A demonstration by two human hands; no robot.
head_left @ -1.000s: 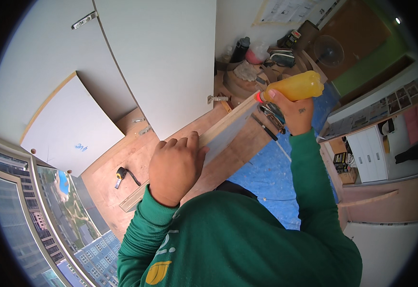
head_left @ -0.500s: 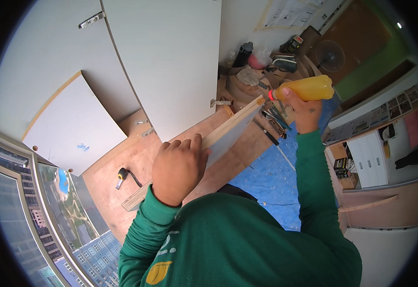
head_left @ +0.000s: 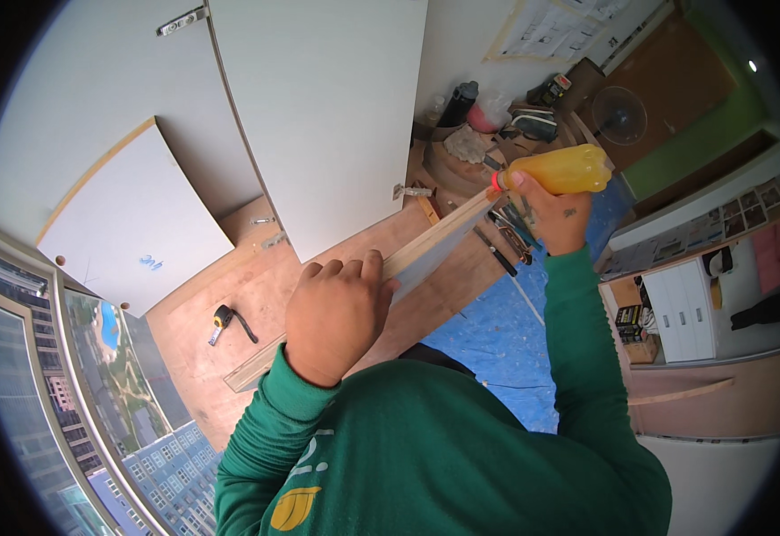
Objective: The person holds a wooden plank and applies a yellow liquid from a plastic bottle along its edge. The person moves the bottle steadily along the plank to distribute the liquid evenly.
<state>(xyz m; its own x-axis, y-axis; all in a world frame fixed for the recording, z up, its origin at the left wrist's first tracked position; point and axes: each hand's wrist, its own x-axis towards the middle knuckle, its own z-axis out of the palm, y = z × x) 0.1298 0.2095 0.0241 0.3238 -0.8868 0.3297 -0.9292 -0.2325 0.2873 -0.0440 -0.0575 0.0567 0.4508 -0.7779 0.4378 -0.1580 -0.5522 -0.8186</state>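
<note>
Plastic bottle (head_left: 561, 168), rounded, clasped in right grip (head_left: 559, 214); left grip (head_left: 336, 313) clasping wooden board (head_left: 443, 239)

The left hand (head_left: 336, 313) is held left of the frame's centre, its back turned upward, its fingers bent over and its thumb set toward the right. The left forearm (head_left: 274, 406) is slanted up from the lower edge. The right hand (head_left: 561, 214) is raised right of centre, curled in a grip; the right arm (head_left: 582, 330) is extended upward below it.
</note>
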